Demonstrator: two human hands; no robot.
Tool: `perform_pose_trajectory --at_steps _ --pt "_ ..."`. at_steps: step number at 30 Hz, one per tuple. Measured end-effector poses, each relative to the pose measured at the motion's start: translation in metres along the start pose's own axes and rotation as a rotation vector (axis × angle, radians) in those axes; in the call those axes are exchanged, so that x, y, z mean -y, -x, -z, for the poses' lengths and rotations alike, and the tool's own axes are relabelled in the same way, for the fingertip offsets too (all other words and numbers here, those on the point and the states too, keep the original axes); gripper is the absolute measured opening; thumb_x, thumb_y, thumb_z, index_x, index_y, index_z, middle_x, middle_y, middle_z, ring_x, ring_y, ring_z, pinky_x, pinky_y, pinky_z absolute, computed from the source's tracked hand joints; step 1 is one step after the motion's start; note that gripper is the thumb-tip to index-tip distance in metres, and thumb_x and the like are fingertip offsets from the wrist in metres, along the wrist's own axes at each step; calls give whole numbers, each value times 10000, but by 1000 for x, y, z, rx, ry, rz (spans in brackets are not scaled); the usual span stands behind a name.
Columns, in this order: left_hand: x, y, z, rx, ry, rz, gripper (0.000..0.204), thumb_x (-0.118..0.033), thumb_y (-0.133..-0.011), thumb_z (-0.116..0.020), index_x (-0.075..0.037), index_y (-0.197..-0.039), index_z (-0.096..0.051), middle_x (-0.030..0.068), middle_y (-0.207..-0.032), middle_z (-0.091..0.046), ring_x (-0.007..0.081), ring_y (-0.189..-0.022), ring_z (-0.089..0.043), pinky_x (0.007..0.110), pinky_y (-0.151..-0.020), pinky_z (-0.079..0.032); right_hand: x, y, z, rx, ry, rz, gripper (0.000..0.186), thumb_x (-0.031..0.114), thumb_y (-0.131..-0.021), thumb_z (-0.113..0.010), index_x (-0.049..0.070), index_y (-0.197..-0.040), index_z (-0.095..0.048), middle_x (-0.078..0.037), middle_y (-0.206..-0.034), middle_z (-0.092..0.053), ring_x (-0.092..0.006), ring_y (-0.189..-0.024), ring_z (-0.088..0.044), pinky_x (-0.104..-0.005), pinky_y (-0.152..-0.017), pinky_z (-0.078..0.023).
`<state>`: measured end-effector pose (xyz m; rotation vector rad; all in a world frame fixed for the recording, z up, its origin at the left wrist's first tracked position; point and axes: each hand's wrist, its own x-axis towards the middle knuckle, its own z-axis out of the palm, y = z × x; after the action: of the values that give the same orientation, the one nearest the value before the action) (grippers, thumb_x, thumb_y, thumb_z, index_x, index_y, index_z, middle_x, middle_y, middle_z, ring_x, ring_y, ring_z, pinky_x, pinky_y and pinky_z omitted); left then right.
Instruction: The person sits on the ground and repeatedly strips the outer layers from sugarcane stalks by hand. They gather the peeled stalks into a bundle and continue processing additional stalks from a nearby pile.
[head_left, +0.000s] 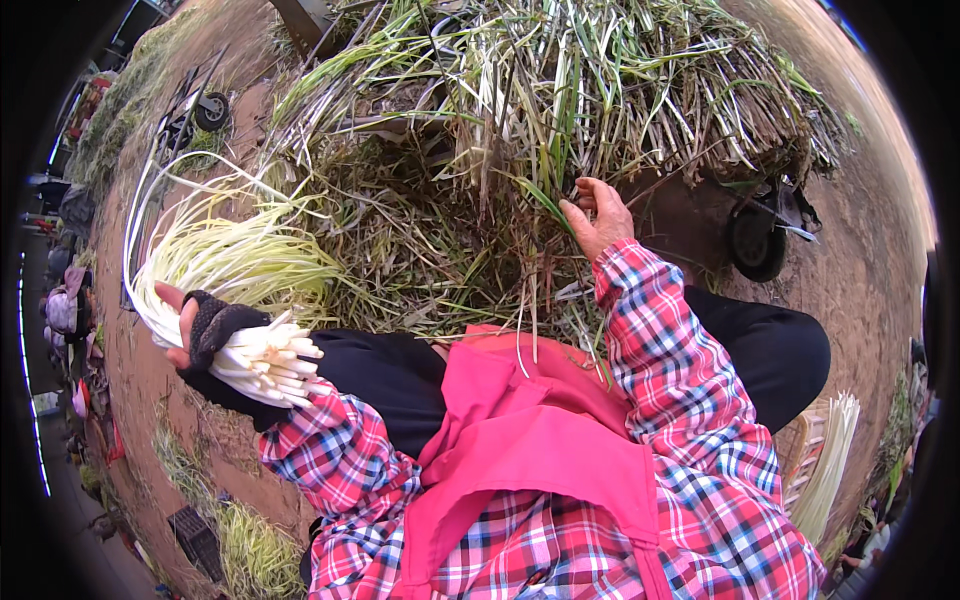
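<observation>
While the left hand (201, 335), in a dark fingerless glove, is closed around a bunch of white stalks (268, 358), the bare right hand (603, 220) reaches to the near edge of the heap (640, 95). Its fingers are loosely bent, with the thumb beside a green leaf (546, 204); at this angle I cannot tell whether it pinches the leaf or only brushes past.

The step in hand looks like drawing stalks out of the heap and stripping them to add to the bunch. The next move would seem to call for a firm pinch on one stem and a clean pull, the left grip kept snug so nothing slips.

The bunch sits over the person's left side, near the knee. Its white ends lie roughly together, pointing back toward the forearm, and its long yellow-green leaves (240, 245) fan out beyond the hand, limp and tangled.

Farther out, brownish leaf litter (420, 245) lies beneath the heap, in front of the pink apron (540, 450). A black wheel (756, 238) shows below the heap's right end, and another pale bundle (830, 465) stands at the lower right.
</observation>
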<state>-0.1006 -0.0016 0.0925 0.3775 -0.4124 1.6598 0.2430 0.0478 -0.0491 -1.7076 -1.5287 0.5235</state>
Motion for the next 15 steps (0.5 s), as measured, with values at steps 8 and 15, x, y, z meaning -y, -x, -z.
perform_pose_trajectory --at_steps 8,15 --pt "12 9 15 -301 8 121 353 -66 -756 -592 -14 -1071 -441 -46 -631 -419 48 -526 -450 192 -578 -427 45 97 -74 1074 203 415 171 223 -797 -478 81 -882 -519 -134 -823 -572 -323 -759 -557 -398 -661 -454" --pt "19 8 14 -323 -18 198 299 -48 -758 -589 -47 -1016 -439 -46 -620 -402 45 -520 -432 187 -579 -417 -10 33 -65 119 -297 14 94 112 -788 -544 21 -810 -548 -127 -677 -557 -235 -597 -557 -296 -548 -440"
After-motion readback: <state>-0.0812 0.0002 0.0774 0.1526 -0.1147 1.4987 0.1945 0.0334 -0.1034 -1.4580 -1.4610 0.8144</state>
